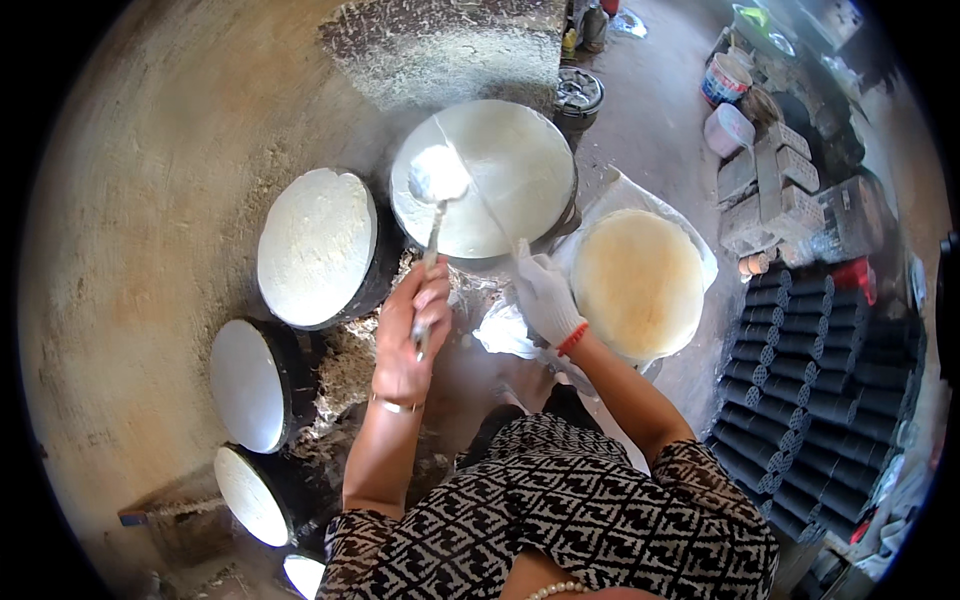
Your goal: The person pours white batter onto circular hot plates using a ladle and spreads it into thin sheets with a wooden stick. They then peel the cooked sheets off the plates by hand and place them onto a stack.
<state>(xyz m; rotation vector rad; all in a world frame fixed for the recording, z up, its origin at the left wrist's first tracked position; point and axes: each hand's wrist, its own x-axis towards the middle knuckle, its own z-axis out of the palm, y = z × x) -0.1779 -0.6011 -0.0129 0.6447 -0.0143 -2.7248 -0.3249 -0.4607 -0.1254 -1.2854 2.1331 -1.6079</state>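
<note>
My left hand [412,330] grips the handle of a metal ladle [437,180] whose bowl, full of white batter, hangs over the left part of a round griddle [520,160] coated in thin white batter. My right hand [545,295], in a white glove, holds a thin stick [490,215] that reaches across the same griddle. To the right of that hand a stack of round pale yellow sheets [640,280] lies on clear plastic.
Another round griddle with a dried white sheet [318,245] stands to the left, and three smaller white-topped rounds [248,385] run down the left side. Stacked black perforated cylinders [820,380] fill the right. Buckets [725,78] and bricks [785,175] sit behind them.
</note>
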